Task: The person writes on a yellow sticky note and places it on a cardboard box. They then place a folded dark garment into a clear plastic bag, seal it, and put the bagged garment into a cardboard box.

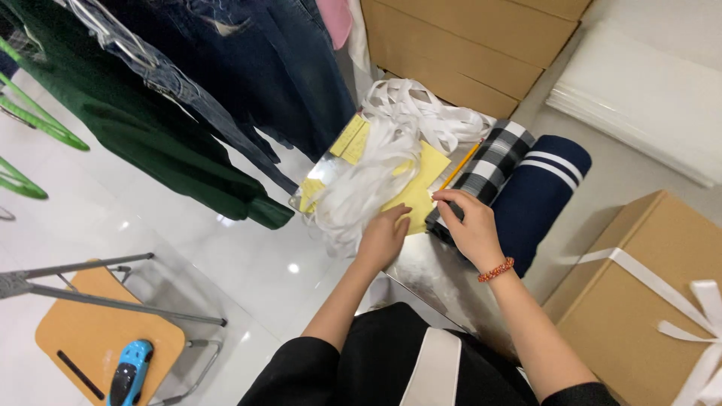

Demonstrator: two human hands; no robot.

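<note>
My left hand (382,238) rests palm down on a sheet of yellow paper (418,189), next to a loose heap of white ribbon (368,177). My right hand (470,225), with a red bead bracelet on the wrist, pinches the right edge of the same sheet. A yellow pencil (460,165) lies just beyond my right fingers. Several small yellow notes (351,137) sit at the far side of the ribbon. All of this lies on a shiny metal tabletop (429,274).
A black-and-white checked roll of fabric (492,162) and a navy striped one (538,195) lie right of the paper. Cardboard boxes (466,45) stand behind; a ribbon-tied box (647,301) at right. Jeans and a green garment (150,128) hang at left. A wooden stool (98,338) holds a blue toy car.
</note>
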